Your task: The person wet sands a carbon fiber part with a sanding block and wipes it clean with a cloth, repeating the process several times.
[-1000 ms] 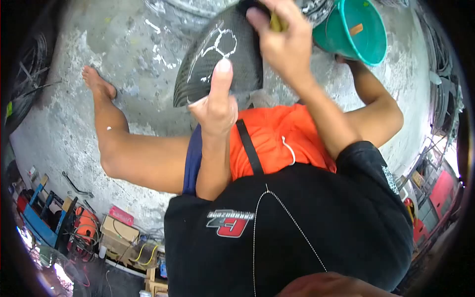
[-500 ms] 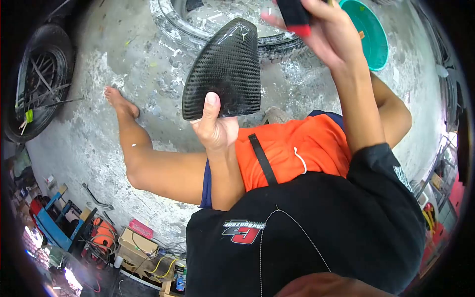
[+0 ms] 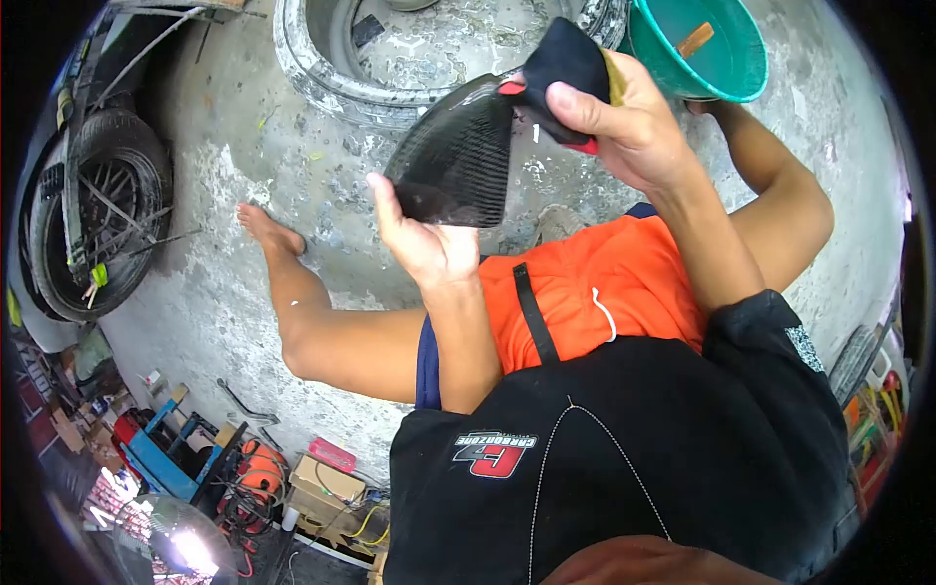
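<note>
Above stained concrete [image 3: 229, 146], a black woven carbon-fibre panel [image 3: 456, 161] is pinched in the left hand [image 3: 429, 244], and a black red-edged pad [image 3: 564, 70], clenched in the right hand [image 3: 629, 132], has been lowered back onto it.

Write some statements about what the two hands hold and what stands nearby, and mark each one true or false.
1. The left hand grips the black woven carbon-fibre panel at its lower edge. True.
2. The right hand is empty. False: it holds a black pad with red and yellow edges against the panel's upper corner.
3. The panel lies flat on the concrete floor. False: it is held up above the floor.
4. A teal plastic basin shows at the top right. True.
</note>
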Motion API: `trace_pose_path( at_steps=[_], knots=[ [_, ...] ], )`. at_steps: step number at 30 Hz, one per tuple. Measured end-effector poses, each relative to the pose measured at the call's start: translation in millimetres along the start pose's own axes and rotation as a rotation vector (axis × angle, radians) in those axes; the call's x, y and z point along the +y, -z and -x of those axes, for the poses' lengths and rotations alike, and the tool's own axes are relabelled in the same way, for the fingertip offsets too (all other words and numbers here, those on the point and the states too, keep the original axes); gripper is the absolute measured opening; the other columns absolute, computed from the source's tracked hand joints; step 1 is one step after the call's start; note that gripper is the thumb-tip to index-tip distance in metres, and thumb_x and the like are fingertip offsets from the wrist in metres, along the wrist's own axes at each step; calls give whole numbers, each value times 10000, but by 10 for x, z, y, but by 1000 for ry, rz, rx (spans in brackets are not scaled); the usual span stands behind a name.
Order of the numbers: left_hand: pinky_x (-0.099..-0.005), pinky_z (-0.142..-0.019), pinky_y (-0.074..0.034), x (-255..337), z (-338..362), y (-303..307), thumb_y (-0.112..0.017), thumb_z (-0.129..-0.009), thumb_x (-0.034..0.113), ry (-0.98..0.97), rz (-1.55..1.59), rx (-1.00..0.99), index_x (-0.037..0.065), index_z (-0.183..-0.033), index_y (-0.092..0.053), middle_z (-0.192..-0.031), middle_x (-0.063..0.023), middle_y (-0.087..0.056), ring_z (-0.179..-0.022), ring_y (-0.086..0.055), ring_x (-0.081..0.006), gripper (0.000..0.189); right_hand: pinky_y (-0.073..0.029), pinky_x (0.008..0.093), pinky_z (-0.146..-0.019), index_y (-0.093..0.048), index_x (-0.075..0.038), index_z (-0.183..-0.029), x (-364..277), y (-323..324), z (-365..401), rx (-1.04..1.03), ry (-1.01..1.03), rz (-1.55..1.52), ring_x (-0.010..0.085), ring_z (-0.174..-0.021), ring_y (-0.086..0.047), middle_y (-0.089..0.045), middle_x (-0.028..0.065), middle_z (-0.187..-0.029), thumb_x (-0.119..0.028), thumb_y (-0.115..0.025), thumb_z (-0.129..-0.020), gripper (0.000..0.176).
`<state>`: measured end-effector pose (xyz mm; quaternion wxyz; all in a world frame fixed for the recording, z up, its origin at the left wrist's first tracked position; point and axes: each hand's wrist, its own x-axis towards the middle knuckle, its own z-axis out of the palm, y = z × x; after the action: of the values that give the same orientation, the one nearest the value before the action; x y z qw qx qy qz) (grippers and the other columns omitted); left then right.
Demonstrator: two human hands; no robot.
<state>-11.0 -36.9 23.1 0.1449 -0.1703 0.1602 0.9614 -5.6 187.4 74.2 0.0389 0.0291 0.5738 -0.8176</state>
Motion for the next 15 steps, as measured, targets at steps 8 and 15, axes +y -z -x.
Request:
trace_pose_path(
  at_steps=[8, 15],
  knots=[
    [-469, -987, -476, 145, 173, -395, -530, -953, 343, -398, -404, 193, -50, -1159, -621, -1158, -187, -661, -1112, -614, -320, 453, -522, 307, -882, -674, 15, -1096, 106, -40, 97, 154, 535, 401, 189, -995, -645, -666, 117, -1095, 91, -655, -861, 248],
    [-430, -949, -497, 42, 148, -460, -598, -947, 283, -368, -510, 217, -7, -1128, -641, -1114, -128, -684, -1026, -652, -265, 344, -495, 328, -893, -742, -65, -1024, 610, -136, 27, 263, 535, 244, 223, -981, -636, -707, 77, -1060, 94, -703, -764, 308]
  ],
)
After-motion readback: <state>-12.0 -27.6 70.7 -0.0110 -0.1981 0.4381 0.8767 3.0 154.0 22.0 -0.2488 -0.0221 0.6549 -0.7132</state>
